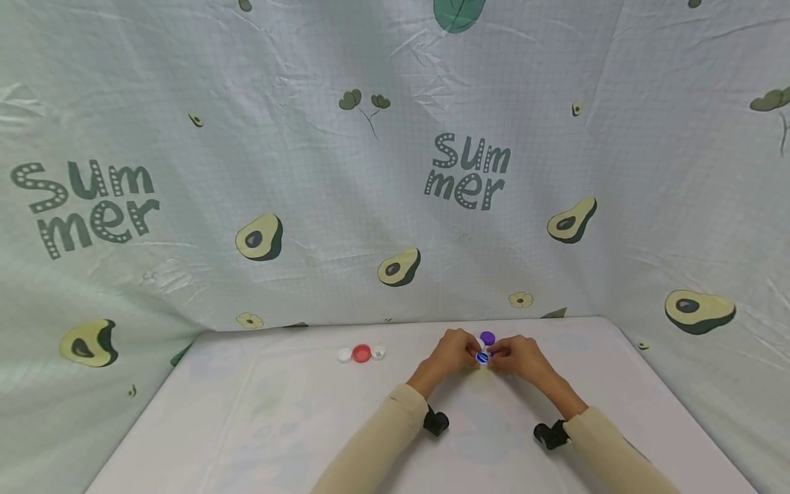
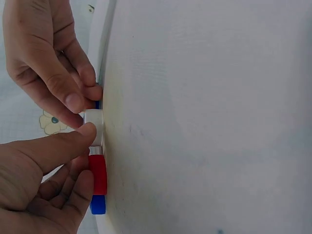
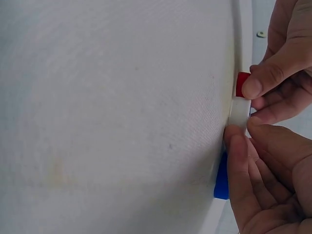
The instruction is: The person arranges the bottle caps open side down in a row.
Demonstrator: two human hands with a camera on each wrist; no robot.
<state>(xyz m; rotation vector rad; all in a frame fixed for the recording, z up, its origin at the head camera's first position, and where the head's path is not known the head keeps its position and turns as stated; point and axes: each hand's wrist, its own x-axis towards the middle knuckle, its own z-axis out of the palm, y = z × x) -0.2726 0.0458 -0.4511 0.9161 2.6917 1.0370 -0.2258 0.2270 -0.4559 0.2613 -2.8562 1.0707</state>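
Note:
My two hands meet near the table's far edge, over a small group of bottle caps. A white cap with a blue top point(image 1: 483, 357) lies between them; its plain white side shows in both wrist views. My left hand point(image 2: 44, 187) pinches this cap, thumb on its side and the other fingers partly hidden behind. From the other side my right hand point(image 3: 270, 183) has thumb and fingertip at the cap's edge, pinching it. A purple cap point(image 1: 487, 338) is just behind the fingers. In the left wrist view a red cap point(image 2: 98, 174) appears beside the left fingers.
Left of the hands, a white cap point(image 1: 344, 355), a red cap point(image 1: 361, 353) and another white cap point(image 1: 378, 353) form a row on the white-covered table point(image 1: 278, 425). A printed curtain point(image 1: 333, 178) hangs behind the table's far edge.

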